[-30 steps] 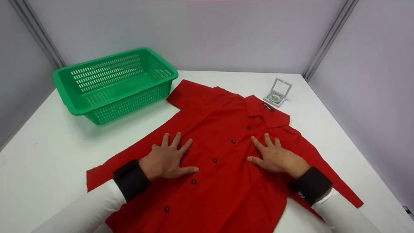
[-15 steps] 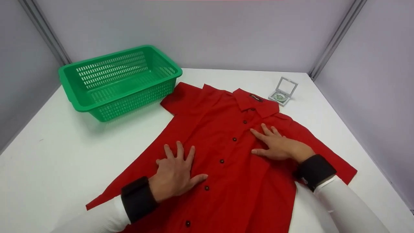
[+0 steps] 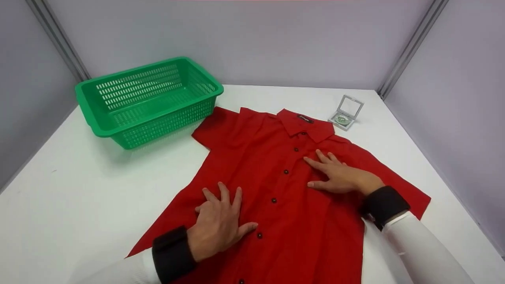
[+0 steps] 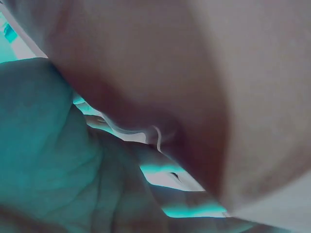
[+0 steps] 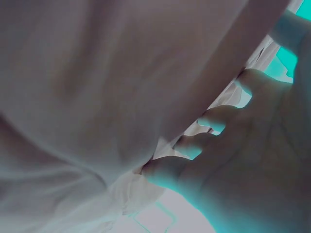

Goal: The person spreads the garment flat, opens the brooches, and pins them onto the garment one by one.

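A red button-up shirt lies front up, its collar toward the back of the table and its row of dark buttons running down the middle. My left hand rests on the shirt's left half, fingers spread and thumb beside a button. Higher up, below the collar, my right hand lies on the other half with its fingers extended. The shirt's lower end runs out of the head view. Close shirt cloth fills much of the left wrist view. In the right wrist view, fingers reach along the cloth.
A green slotted plastic basket stands at the back left, near one sleeve. Behind the collar sits a small, open square case with a raised, framed lid. Pale walls bound the white table.
The shirt has turned, its collar swinging left and its button row becoming more upright. My left hand has slid nearer the body; the right has shifted slightly toward the back.
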`<state>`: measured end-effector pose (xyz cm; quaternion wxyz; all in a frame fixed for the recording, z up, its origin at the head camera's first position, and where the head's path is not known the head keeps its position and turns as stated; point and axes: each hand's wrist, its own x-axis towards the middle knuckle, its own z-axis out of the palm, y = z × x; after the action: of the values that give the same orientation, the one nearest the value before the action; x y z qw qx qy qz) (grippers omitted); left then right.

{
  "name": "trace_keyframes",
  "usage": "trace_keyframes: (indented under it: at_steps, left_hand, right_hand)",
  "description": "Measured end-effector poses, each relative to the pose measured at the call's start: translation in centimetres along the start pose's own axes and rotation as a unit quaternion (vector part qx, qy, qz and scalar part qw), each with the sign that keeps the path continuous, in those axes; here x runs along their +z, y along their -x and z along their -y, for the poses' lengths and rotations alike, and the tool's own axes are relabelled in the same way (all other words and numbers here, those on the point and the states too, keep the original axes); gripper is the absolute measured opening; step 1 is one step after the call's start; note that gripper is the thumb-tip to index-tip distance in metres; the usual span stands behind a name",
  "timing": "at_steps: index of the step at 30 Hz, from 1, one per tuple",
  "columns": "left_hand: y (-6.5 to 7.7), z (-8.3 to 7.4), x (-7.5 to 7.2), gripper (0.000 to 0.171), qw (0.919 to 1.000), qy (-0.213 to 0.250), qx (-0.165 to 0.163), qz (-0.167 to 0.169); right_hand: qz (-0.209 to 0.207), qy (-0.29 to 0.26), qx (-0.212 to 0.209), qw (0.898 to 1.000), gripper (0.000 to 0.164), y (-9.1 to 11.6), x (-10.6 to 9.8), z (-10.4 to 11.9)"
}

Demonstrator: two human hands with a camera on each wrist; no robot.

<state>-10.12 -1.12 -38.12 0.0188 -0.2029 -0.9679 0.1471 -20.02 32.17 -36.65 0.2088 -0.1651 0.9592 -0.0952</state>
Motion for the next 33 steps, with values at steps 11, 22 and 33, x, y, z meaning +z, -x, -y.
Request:
trace_keyframes:
  at_steps: [11, 22, 33]
  left_hand:
    - [0.4, -0.5, 0.0, 0.085, 0.9999, -0.009, -0.004, -0.008]
    - [0.7, -1.1, 0.0, 0.086, 0.9994, -0.026, -0.009, -0.023]
    - [1.2, -1.9, -0.2, 0.083, 0.9995, -0.029, -0.012, 0.001]
  right_hand:
    - [-0.004, 0.002, -0.007, 1.000, 0.082, 0.2, 0.0, 0.1]
    - [-0.001, 0.005, 0.002, 1.000, 0.082, 0.1, -0.1, 0.0]
    - [0.011, 0.005, -0.003, 1.000, 0.080, -0.4, -0.4, 0.1]
